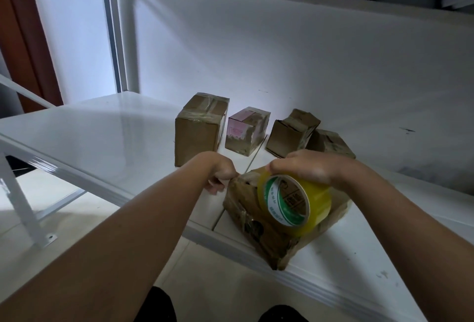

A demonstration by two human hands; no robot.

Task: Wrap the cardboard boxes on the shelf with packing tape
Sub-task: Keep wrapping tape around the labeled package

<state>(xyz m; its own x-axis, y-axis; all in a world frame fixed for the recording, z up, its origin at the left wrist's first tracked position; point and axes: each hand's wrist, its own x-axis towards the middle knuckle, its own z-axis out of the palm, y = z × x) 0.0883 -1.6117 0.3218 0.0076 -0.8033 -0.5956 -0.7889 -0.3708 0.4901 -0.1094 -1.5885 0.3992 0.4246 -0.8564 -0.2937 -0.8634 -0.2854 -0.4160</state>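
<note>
A worn, crumpled cardboard box (259, 229) sits at the front edge of the white shelf (107, 142), one corner hanging over the rim. My right hand (305, 167) grips a yellow roll of packing tape (295, 203) from above, held against the top of that box. My left hand (221, 174) has its fingers curled at the box's upper left corner, pinching there; whether it holds the tape end or the cardboard I cannot tell.
Further back on the shelf stand a tall taped box (198, 129), a smaller box with a pink label (246, 131), an open-flapped box (291, 134) and a crumpled one (331, 143). A white wall (282, 47) rises behind and shelf beams hang overhead.
</note>
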